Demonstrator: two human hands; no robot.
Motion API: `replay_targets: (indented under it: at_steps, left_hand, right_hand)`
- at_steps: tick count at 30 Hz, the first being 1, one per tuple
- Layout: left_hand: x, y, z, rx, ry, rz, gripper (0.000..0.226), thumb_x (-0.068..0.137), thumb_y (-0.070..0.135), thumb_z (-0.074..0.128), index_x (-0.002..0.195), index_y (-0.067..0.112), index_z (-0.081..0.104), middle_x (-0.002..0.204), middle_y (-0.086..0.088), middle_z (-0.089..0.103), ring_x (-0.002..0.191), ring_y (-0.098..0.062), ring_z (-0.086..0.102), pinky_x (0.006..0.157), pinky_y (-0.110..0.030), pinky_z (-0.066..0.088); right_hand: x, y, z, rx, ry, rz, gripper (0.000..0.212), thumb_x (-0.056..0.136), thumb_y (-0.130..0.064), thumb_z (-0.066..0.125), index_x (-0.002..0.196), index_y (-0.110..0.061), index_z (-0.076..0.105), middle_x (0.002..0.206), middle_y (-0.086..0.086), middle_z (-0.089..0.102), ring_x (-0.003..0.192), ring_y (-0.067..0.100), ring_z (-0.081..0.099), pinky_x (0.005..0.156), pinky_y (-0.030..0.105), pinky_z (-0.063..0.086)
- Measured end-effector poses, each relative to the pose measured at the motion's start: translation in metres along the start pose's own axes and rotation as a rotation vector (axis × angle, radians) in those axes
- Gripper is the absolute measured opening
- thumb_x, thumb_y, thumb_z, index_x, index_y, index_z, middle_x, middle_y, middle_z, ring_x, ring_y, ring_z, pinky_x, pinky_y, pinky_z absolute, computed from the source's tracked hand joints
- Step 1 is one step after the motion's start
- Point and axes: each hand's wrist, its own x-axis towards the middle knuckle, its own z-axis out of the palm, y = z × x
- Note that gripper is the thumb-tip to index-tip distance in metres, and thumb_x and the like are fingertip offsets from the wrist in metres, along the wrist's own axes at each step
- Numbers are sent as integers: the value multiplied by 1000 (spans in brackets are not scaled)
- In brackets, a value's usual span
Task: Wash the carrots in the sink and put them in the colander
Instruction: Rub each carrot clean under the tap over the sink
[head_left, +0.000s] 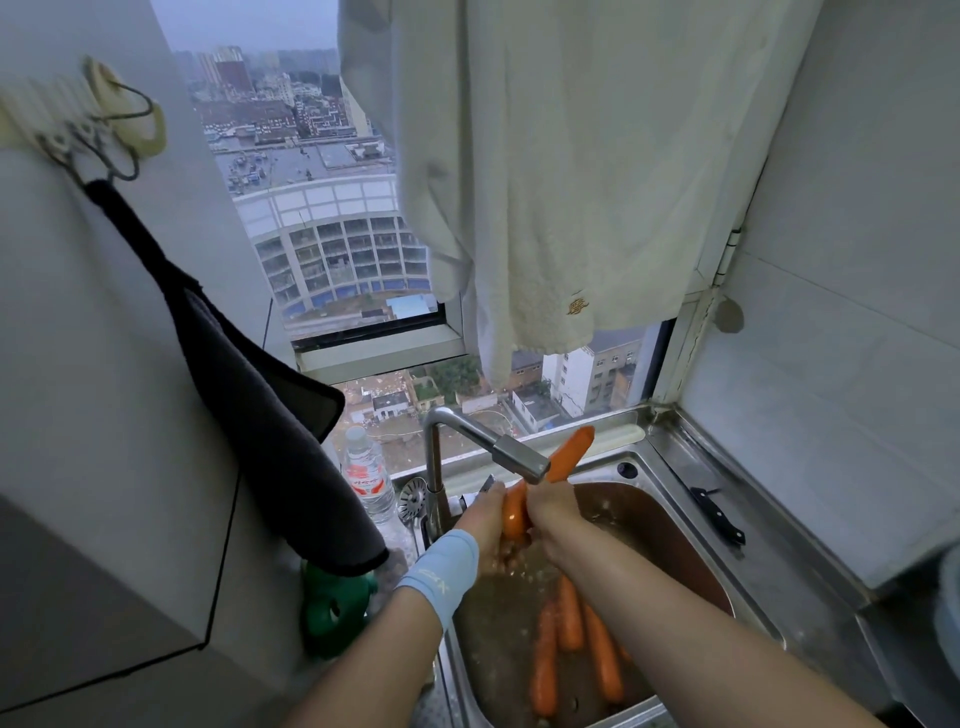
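Gripping carrots, hands crowd beneath the faucet.

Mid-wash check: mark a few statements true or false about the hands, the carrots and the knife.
The left hand holds a carrot under the faucet. True.
The right hand is empty. False: it grips a second carrot, tip pointing up.
More carrots lie in the sink. True.
The knife lies among them. False: it rests on the sink's right ledge.

Dark towel, water bottle, knife
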Motion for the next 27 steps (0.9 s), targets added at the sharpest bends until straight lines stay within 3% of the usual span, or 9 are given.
replay_targets:
  at_steps: [2, 4, 6, 9, 12, 15, 17, 22, 27]
  left_hand:
    - [1, 2, 5, 21, 46, 119, 33, 104, 43, 46, 122, 17, 54, 91, -10, 64, 75, -25, 65, 59, -32, 60]
    - [8, -1, 8, 83, 111, 257, 21, 104, 36, 47, 121, 27, 56, 106, -6, 60, 95, -29, 63, 76, -42, 63]
    - [8, -4, 11, 92, 123, 305, 19, 104, 38, 46, 114, 30, 60, 107, -9, 61, 92, -32, 63, 85, -47, 60]
    - [6, -8, 18, -19, 67, 185, 29, 102, 45, 45, 119, 23, 55, 90, -14, 59, 58, -23, 56, 50, -27, 47]
    - [6, -10, 17, -160, 43, 67, 27, 100, 39, 48, 113, 15, 49, 76, -12, 52, 42, -17, 45, 38, -18, 32]
    - [2, -9, 15, -194, -11, 102, 25, 102, 37, 45, 113, 15, 47, 73, -11, 50, 43, -17, 44, 38, -18, 30]
    - [-4, -9, 17, -167, -49, 124, 26, 105, 39, 41, 113, 15, 48, 72, -10, 52, 47, -17, 45, 41, -20, 32]
    - [-9, -10, 23, -85, -95, 176, 29, 107, 40, 39, 119, 18, 54, 69, -9, 57, 52, -16, 52, 49, -23, 40]
    - [-4, -9, 10, -126, -7, 72, 22, 103, 40, 50, 106, 19, 55, 73, -14, 59, 50, -19, 51, 50, -25, 36]
  right_hand:
    - [0, -1, 4, 41, 47, 5, 36, 108, -26, 45, 136, -3, 50, 116, 18, 64, 103, 34, 62, 96, 45, 51]
    - [0, -2, 4, 62, 48, 36, 47, 109, -32, 42, 144, -1, 44, 128, 21, 61, 111, 35, 61, 99, 43, 48]
    - [4, -2, -1, 57, 23, 50, 49, 109, -38, 39, 141, -1, 45, 129, 21, 62, 114, 36, 62, 100, 45, 49]
    - [3, -3, -13, 21, -35, 21, 32, 105, -24, 47, 125, 1, 53, 111, 21, 67, 101, 37, 67, 73, 42, 56]
    - [-1, 1, -23, 123, -158, 6, 31, 96, -12, 62, 125, -8, 53, 111, 20, 69, 99, 37, 69, 63, 40, 55]
    - [-1, 4, -28, 138, -182, -45, 35, 95, -15, 64, 128, -9, 56, 113, 16, 72, 103, 36, 70, 79, 50, 60]
    - [-1, 1, -28, 72, -112, -67, 33, 101, -31, 58, 124, -7, 60, 108, 15, 72, 99, 34, 70, 91, 52, 59]
    - [-9, -7, -27, 36, -44, -28, 54, 105, -57, 38, 110, -8, 60, 94, 15, 70, 83, 28, 70, 66, 35, 55]
    - [-8, 6, -25, 52, -180, 8, 37, 107, -33, 49, 127, -2, 55, 106, 21, 69, 92, 34, 69, 65, 39, 55]
